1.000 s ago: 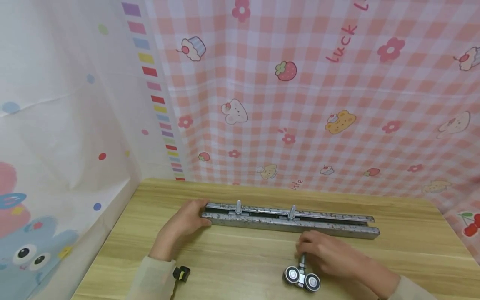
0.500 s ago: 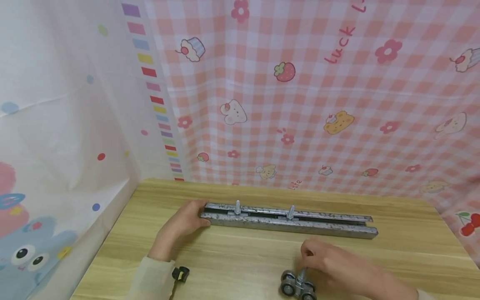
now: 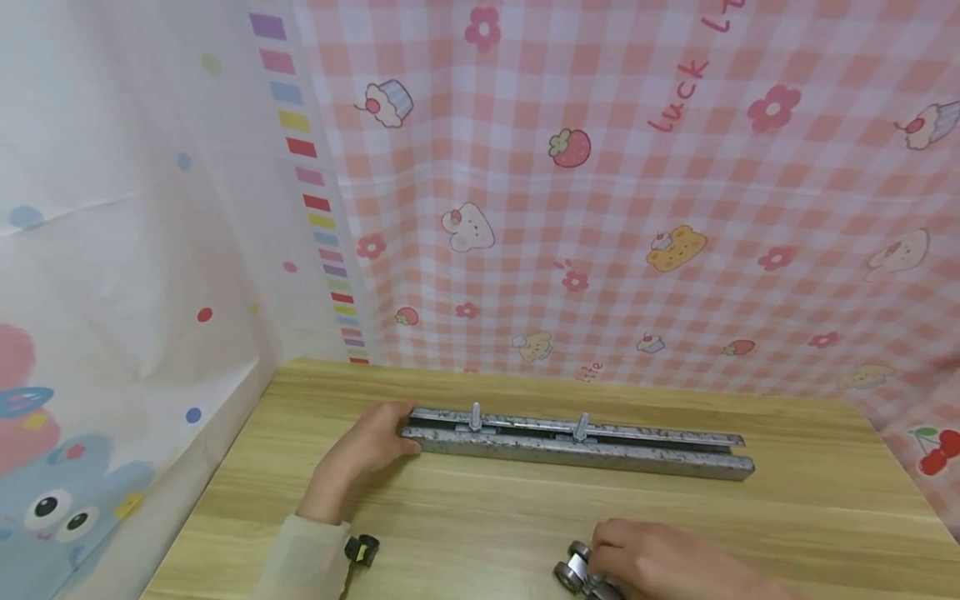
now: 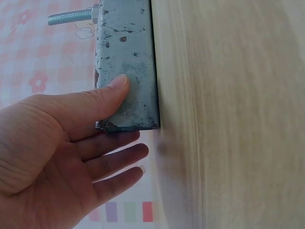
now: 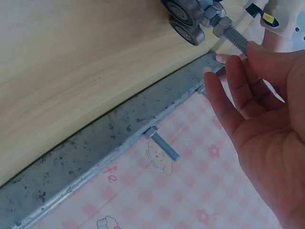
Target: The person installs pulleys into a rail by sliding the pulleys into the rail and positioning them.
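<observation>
A slotted steel rail (image 3: 637,458) lies on the wooden table, two upright threaded bolts (image 3: 476,415) sticking out of its slot. My left hand (image 3: 367,446) holds its left end. In the left wrist view the thumb presses the rail's speckled side (image 4: 126,57) and the other fingers reach past the end. My right hand (image 3: 652,554) pinches the threaded stem of a roller trolley (image 3: 576,568) near the table's front. The right wrist view shows the trolley's dark wheels (image 5: 183,14) and nuts, with thumb and fingertips at the stem's end (image 5: 236,39).
The wooden table (image 3: 480,517) ends at a pink checked cloth (image 3: 600,192) hanging behind it. A white printed cloth (image 3: 135,275) hangs along the left side. A black piece with a yellow mark (image 3: 362,550) sits at the left sleeve.
My right hand has drawn back from the rail toward the table's front, turning the trolley so its wheels point left. My left hand stays on the rail's end.
</observation>
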`<action>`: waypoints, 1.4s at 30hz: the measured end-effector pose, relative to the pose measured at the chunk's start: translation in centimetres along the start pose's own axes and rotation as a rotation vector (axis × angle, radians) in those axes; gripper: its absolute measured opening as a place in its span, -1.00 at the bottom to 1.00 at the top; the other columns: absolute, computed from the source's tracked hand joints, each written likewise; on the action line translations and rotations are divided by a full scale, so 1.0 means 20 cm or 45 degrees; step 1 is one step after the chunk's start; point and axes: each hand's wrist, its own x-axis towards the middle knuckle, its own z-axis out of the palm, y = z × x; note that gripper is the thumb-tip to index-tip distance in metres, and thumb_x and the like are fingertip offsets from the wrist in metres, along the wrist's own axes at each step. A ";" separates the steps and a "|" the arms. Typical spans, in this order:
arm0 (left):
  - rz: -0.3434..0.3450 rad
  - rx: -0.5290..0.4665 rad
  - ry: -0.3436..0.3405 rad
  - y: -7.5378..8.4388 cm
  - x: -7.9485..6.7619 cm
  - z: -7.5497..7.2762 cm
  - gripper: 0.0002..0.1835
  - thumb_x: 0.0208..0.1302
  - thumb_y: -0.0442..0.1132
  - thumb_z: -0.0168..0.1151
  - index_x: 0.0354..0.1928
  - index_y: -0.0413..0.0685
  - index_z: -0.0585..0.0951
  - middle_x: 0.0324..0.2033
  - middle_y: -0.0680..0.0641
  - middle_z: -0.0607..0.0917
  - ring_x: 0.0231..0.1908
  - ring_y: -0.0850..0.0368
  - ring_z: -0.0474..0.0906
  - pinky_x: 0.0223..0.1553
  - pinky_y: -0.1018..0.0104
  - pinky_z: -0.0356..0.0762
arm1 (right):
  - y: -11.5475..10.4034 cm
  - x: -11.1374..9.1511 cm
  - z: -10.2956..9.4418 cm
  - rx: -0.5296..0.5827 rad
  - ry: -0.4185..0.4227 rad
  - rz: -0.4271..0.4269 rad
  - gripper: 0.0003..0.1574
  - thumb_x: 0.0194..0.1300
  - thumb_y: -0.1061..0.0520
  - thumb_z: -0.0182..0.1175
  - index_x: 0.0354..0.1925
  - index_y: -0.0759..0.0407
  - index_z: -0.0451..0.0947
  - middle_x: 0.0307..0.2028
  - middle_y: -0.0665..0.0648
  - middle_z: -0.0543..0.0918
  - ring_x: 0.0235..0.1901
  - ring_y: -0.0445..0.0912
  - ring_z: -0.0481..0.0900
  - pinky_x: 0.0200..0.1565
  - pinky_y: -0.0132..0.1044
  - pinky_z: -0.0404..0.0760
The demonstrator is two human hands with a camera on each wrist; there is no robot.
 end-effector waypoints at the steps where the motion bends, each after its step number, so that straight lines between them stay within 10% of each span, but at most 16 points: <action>1: 0.001 0.000 0.001 0.00 0.00 0.00 -0.50 0.14 -0.41 0.56 0.16 -0.23 0.68 -0.02 -0.11 0.76 0.05 -0.06 0.65 0.21 -0.10 0.60 | 0.00 0.00 0.00 0.032 -0.005 0.020 -0.68 0.28 0.26 0.47 -0.05 -0.03 0.69 -0.13 -0.23 0.62 -0.18 -0.49 0.49 -0.17 -0.75 0.47; 42: -0.003 0.012 0.002 -0.01 0.00 0.01 -0.49 0.17 -0.38 0.56 0.19 -0.22 0.67 0.01 -0.11 0.75 0.06 -0.03 0.65 0.21 -0.06 0.60 | 0.07 -0.09 0.04 0.027 0.325 0.002 -0.82 0.38 0.23 0.40 -0.07 0.07 0.67 -0.18 -0.14 0.69 -0.22 -0.39 0.62 -0.23 -0.65 0.55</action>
